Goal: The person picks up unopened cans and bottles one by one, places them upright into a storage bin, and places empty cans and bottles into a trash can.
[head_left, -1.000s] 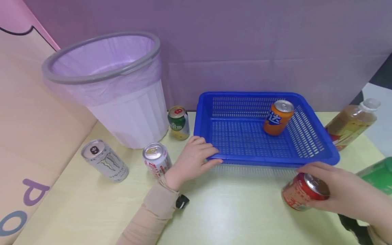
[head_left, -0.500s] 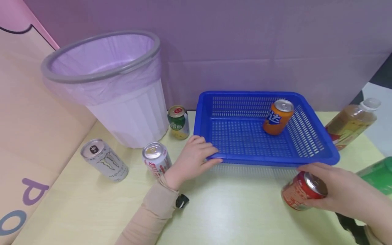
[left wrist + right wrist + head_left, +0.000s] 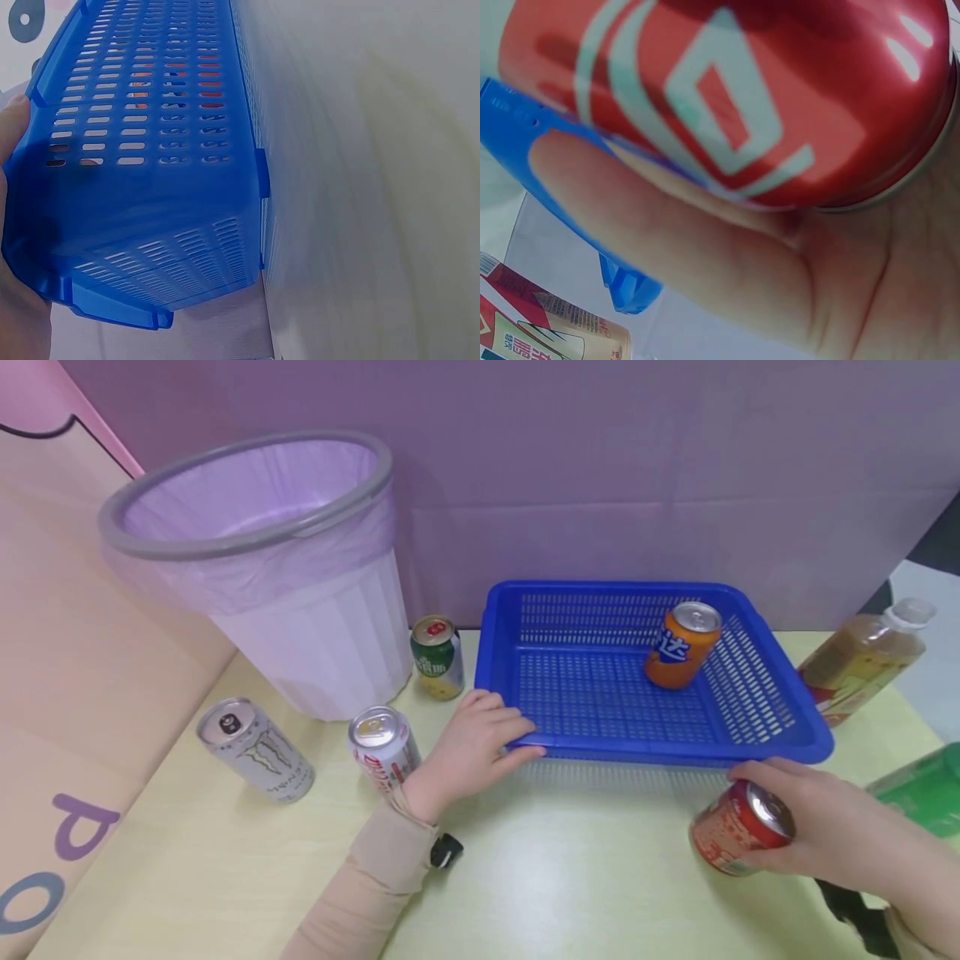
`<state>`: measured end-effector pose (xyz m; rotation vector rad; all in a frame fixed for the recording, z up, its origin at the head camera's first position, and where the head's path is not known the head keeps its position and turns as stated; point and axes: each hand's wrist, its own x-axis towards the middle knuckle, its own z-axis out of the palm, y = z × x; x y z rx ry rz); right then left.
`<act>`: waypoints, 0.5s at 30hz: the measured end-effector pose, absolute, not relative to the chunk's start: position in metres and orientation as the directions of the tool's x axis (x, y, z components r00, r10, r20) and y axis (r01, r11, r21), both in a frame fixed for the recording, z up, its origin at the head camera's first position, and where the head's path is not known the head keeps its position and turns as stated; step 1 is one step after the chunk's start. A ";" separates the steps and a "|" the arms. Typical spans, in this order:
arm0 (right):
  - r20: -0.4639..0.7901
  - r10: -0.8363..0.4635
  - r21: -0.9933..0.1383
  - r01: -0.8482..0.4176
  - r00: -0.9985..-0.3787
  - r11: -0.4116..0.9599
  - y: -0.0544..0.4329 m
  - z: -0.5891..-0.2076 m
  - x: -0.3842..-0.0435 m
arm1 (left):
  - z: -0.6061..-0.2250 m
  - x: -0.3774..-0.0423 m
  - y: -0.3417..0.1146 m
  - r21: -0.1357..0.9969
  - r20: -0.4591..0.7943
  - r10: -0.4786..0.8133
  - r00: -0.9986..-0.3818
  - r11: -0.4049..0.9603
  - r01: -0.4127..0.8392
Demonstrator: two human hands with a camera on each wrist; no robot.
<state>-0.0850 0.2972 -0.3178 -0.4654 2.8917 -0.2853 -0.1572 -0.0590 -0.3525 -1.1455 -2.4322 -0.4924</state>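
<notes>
My left hand (image 3: 476, 747) grips the near left corner of a blue plastic basket (image 3: 622, 750), fingers over the rim and thumb along its front. The left wrist view shows the basket's slotted wall (image 3: 135, 187) close up. Inside the basket, toward the right, stands an orange soda can (image 3: 681, 652). In front of the basket's right corner, my right hand (image 3: 832, 827) holds a red soda can (image 3: 727, 835) by its upper part. The can's base is at the tabletop; whether it touches is unclear. Close up in the right wrist view, a finger (image 3: 682, 232) lies alongside the red can (image 3: 795, 82).
A white bin (image 3: 322, 643) with a purple liner stands at the back left. Near it are a grey-white energy drink can (image 3: 258, 752), a white-and-red can (image 3: 384, 747) and a green can (image 3: 437, 660). A tea-coloured bottle (image 3: 862, 664) and a green bottle (image 3: 918, 789) stand at right.
My right hand has shifted slightly left, and the red can's top has moved left with it while its base stays. The left hand and basket have stayed in place.
</notes>
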 end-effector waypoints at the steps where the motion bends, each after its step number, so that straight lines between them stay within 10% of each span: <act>1: -0.170 -0.325 -0.225 -0.284 -0.930 0.932 0.297 -0.318 -0.085 | -0.352 -0.157 -0.059 0.138 0.499 0.644 -0.580 0.602 0.786; 15: -0.135 -0.361 -0.235 -0.324 -0.923 0.916 0.296 -0.320 -0.085 | -0.353 -0.157 -0.059 0.136 0.504 0.643 -0.576 0.600 0.788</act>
